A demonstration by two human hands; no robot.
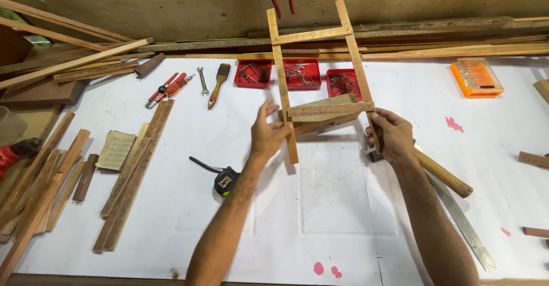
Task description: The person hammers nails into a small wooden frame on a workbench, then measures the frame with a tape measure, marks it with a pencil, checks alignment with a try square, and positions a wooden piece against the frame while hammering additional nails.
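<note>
A small wooden frame point(311, 34) made of two long rails and cross slats is held up over the white worktop point(320, 206). My left hand point(267, 134) grips the lower end of its left rail, fingers partly spread. The lower end of the right rail sits in my right hand point(393, 136), fingers wrapped around it. A short board point(323, 113) lies across the frame between my hands.
A hammer's wooden handle point(443, 174) and a steel ruler point(460, 220) lie under my right forearm. A tape measure point(225, 180) sits left of my left arm. Three red trays of nails point(302, 73), a brush point(219, 83), screwdrivers point(168, 88), an orange box point(476, 77) and wood strips point(128, 171) surround them.
</note>
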